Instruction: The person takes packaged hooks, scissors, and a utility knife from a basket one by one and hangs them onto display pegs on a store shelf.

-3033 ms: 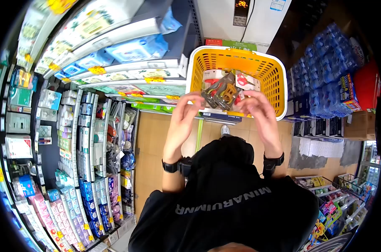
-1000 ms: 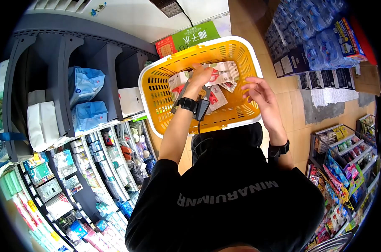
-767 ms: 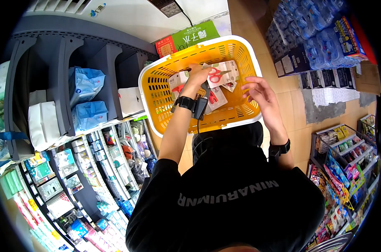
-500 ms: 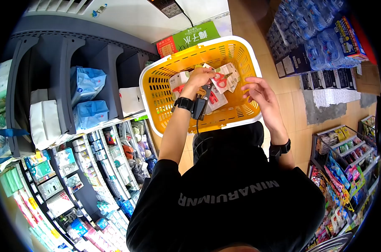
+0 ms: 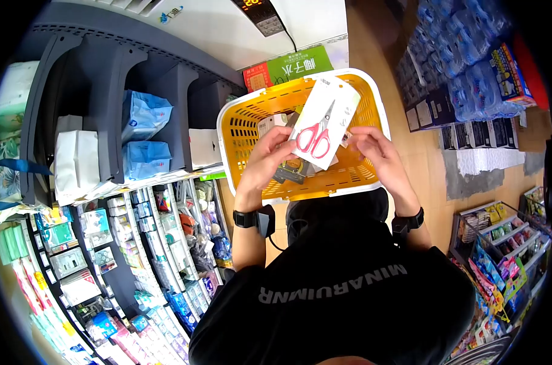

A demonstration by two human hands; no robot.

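Note:
My left hand (image 5: 269,153) pinches the left edge of a white blister card of scissors (image 5: 322,131) with red handles, raised over the basket and tilted. Beyond the card's right edge is my right hand (image 5: 380,157), its fingers apart and slightly bent; whether a fingertip touches the card or a small piece beside it, I cannot tell. Below them a yellow shopping basket (image 5: 366,104) with a white rim rests near my knees. Other packages (image 5: 293,170) lie inside, partly covered by the scissors card and my left hand.
A grey shelf unit (image 5: 103,103) holding blue bags (image 5: 147,115) and a white bag (image 5: 76,167) stands at left, above racks of small goods. A green carton (image 5: 300,64) sits behind the basket. Stacked bottled water (image 5: 470,73) and a snack rack (image 5: 501,237) are at right.
My left hand has lifted the scissors card out of the pile in the basket and turned it face up. My right hand has stayed near the basket's right side. The view has shifted slightly.

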